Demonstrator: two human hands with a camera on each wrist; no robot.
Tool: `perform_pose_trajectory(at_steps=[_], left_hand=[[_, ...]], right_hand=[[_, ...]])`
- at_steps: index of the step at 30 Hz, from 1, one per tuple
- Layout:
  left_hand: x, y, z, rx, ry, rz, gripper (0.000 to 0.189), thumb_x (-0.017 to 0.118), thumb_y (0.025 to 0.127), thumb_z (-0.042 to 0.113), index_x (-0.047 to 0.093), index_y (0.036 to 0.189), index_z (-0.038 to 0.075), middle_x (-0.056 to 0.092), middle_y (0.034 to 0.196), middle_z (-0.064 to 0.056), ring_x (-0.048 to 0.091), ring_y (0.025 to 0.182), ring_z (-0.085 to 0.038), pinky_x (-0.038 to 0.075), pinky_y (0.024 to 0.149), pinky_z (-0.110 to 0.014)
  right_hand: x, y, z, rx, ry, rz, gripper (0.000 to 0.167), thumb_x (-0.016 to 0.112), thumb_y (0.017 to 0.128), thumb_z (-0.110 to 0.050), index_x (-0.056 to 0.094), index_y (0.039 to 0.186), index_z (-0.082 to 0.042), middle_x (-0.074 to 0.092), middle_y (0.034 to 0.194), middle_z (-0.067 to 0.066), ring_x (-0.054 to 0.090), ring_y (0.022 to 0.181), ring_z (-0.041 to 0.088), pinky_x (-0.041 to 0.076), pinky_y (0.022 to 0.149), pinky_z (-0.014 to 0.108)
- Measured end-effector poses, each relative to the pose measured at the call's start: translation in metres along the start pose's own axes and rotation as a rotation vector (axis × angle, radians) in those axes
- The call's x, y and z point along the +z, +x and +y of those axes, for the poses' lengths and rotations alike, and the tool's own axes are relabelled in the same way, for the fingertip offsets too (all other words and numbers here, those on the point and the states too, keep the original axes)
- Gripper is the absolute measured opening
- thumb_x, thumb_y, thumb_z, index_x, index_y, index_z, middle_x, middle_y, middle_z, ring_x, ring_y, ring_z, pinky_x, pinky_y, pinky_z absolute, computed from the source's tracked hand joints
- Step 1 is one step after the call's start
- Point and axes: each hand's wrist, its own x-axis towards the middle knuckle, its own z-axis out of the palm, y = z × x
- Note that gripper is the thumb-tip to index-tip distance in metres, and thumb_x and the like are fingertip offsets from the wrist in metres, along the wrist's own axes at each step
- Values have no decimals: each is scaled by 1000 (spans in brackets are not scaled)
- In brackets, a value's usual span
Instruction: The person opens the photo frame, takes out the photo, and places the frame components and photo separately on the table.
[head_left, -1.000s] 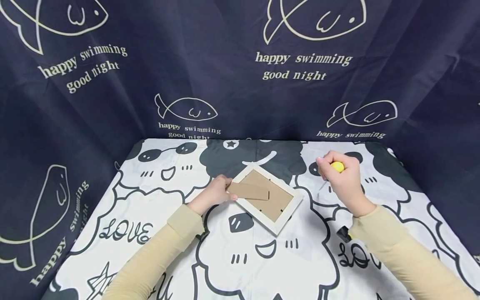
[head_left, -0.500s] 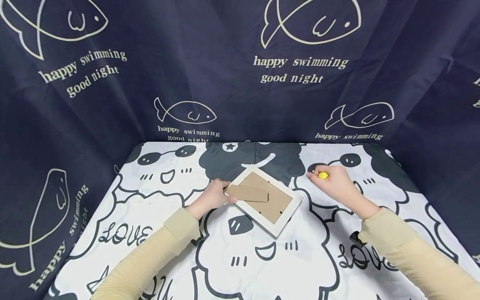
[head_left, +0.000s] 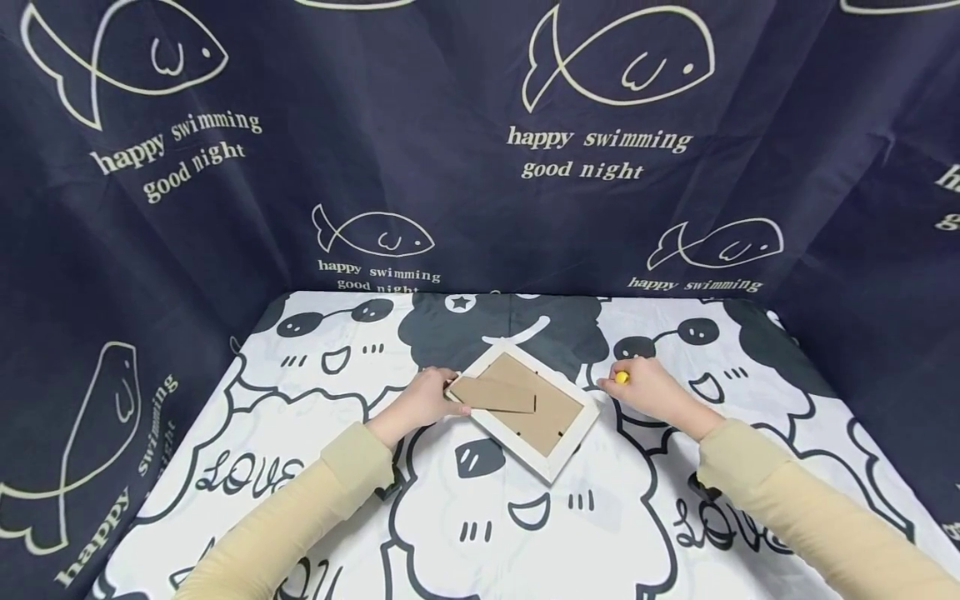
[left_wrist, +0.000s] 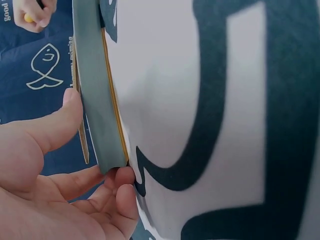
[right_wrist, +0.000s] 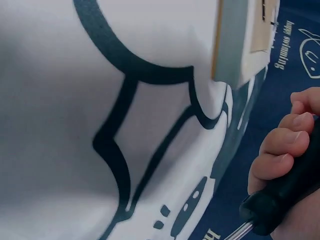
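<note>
A white picture frame [head_left: 525, 448] lies face down and turned cornerwise on the cloth, its brown backing board [head_left: 553, 410] upward. A narrow brown stand leg [head_left: 491, 392] slants across the back. My left hand [head_left: 422, 402] grips the frame's left side, thumb [left_wrist: 73, 107] over the back by the leg and fingers curled at the bottom edge. To the right of the frame, my right hand [head_left: 651, 388] holds a screwdriver [right_wrist: 295, 182] in its curled fingers. The black handle and the start of a metal shaft show in the right wrist view; its tip is out of sight there.
A white cloth with black cartoon drawings [head_left: 577, 542] covers the table. Dark blue curtains [head_left: 480, 167] with fish prints hang behind it and at both sides.
My right hand has moved left and a little down with the screwdriver, closer to the frame. The left hand keeps its grip; the head view has tilted slightly up.
</note>
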Motion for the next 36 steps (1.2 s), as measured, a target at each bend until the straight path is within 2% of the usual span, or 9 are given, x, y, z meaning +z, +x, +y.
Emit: perform_pose_trajectory(at_steps=[6, 10, 13, 16, 22, 36], left_hand=[[0, -4, -4, 13, -9, 13, 32, 74, 81, 18, 66, 105, -2, 64, 79, -6, 53, 67, -14, 45, 61, -27], [-1, -6, -7, 4, -27, 31, 28, 73, 82, 14, 67, 103, -2, 61, 75, -5, 52, 64, -13, 43, 56, -24], [-2, -7, -9, -15, -25, 32, 24, 71, 83, 14, 68, 101, -2, 58, 72, -4, 49, 63, -13, 40, 54, -23], [-3, -7, -10, -45, -29, 33, 22, 68, 85, 14, 68, 99, -2, 57, 72, -4, 50, 63, -13, 40, 54, -23], [-3, -6, -12, -83, -83, 41, 22, 68, 85, 12, 68, 99, -4, 60, 67, -1, 54, 58, -10, 43, 51, -21], [-3, -2, -15, -87, -144, 43, 10, 68, 84, 10, 69, 88, 0, 65, 63, -2, 54, 53, -9, 37, 47, -20]], right_hand=[[12, 1, -1, 21, 20, -15, 15, 66, 81, -17, 59, 70, -10, 51, 58, -4, 42, 49, 9, 35, 46, 23], [18, 1, -2, 47, 22, -38, 10, 67, 81, -18, 61, 79, -10, 55, 61, -3, 45, 52, 9, 37, 48, 24], [20, 1, -3, 36, 18, -48, 10, 68, 81, -17, 62, 81, -9, 58, 66, -2, 47, 56, 10, 39, 52, 26], [21, 0, -4, 35, 5, -62, 9, 67, 82, -17, 64, 81, -8, 58, 66, -3, 48, 57, 10, 39, 52, 25], [21, -2, -1, 68, 35, -97, 13, 64, 84, -17, 64, 75, -7, 57, 55, -5, 48, 51, 8, 37, 48, 25], [21, -3, 2, 136, 99, -135, 20, 64, 85, -17, 64, 66, -9, 62, 53, -4, 48, 53, 10, 34, 50, 25]])
